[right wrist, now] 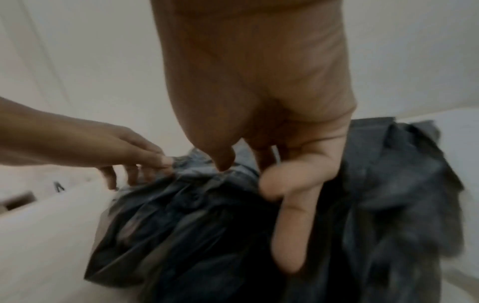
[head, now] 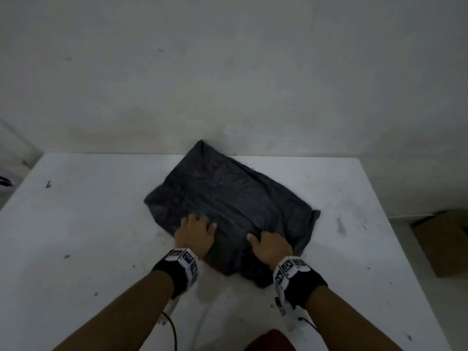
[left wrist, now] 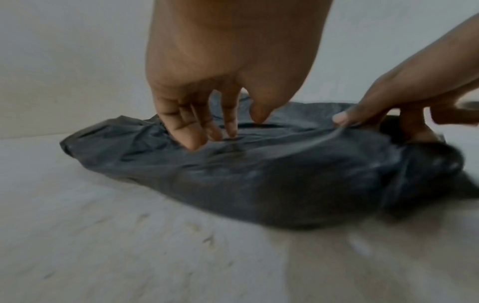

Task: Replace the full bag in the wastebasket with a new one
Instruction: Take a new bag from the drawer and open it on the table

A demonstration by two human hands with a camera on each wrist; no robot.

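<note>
Bag: the dark plastic bag lies flat on the white table, its far corner up by the wall. You can see no wastebasket in any view.
Feel: it looks thin, soft and very light — it wrinkles and bends under your hands. It is likely slippery too, and its two layers may stick together.
Left hand: your left hand sits on the near left part of the bag. Its fingers are spread a little and bent, with the tips pressing down on the plastic. They are not wrapped round anything.
Right hand: your right hand is at the near right edge. In the left wrist view the thumb and fingers seem to pinch up a ridge of plastic, though that view is blurry.
Where to hold: take it by the near edge, where your hands are — that is likely the open mouth, but you cannot tell for sure.
How to hold: pinch just one layer in each hand and pull gently apart. Rub the layers if they cling.
Watch out: thin plastic can tear if you yank it.
</note>
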